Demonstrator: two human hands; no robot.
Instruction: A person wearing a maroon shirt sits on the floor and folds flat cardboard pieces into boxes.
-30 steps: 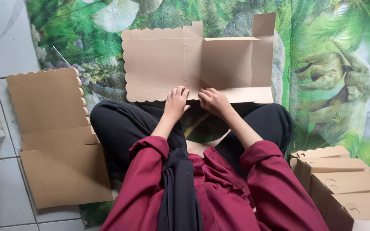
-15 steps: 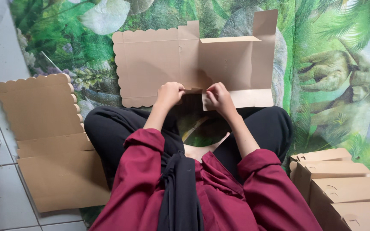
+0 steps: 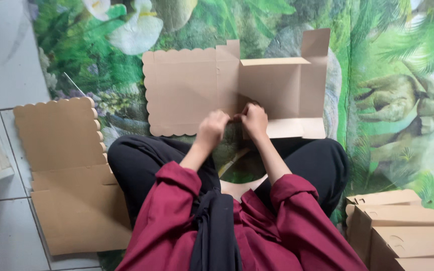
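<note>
— So, what is taking up the most room down there?

— One big printed mat (image 3: 388, 100), green with leaves, white flowers and a dinosaur, is lying over the pale floor tiles (image 3: 6, 60) and covering most of the view. The person is sitting cross-legged on it in black trousers and a dark red top.

— And the cardboard, how many pieces are you counting?

— Two flat brown box blanks. One is lying open in front of the knees, the half-folded box (image 3: 272, 85), with its scalloped lid panel to the left and two walls standing up at the right. The other, a spare flat blank (image 3: 61, 170) with the same scalloped edge, is lying by the person's left knee, partly on the tiles.

— Anything finished?

— A stack of folded boxes (image 3: 403, 226) is sitting at the lower right; I am seeing four there, though the edge of the view is cutting them off.

— What are the hands doing?

— Both are meeting at the near edge of the half-folded box, almost touching each other. The left hand (image 3: 213, 126) is curled with fingers bent onto the cardboard edge, blurred, so I cannot tell whether it is really pinching it. The right hand (image 3: 253, 119) is closed on a small flap at the fold.
</note>
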